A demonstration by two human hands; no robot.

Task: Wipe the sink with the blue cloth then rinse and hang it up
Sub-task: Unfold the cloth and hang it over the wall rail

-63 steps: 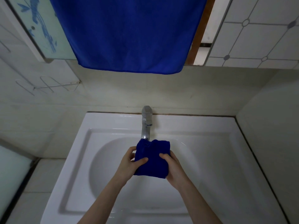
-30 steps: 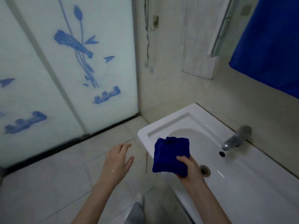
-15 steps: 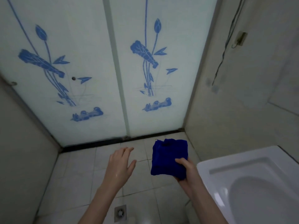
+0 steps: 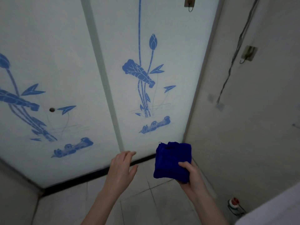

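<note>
I have turned away from the sink (image 4: 276, 210), which now shows only as a pale corner at the lower right, and I face the frosted glass doors (image 4: 65, 70) with their blue lotus pattern. A moment ago both my hands were squeezing the blue cloth (image 4: 172, 161) under the tap; now only my right hand (image 4: 190, 174) has it, thumb across the front and fingers curled behind the folded wad, held up in front of me above the floor tiles (image 4: 146, 200). My left hand (image 4: 121, 166) has let go and hovers just beside the cloth, fingers loosely spread and holding nothing. I judge the wiping and rinsing done and the hanging step begun. Two small hooks show, one (image 4: 189, 2) at the top of the door frame and one (image 4: 248, 53) on the right wall, and either may be where it goes. The cloth is bunched, so I expect to shake it open first.
</note>
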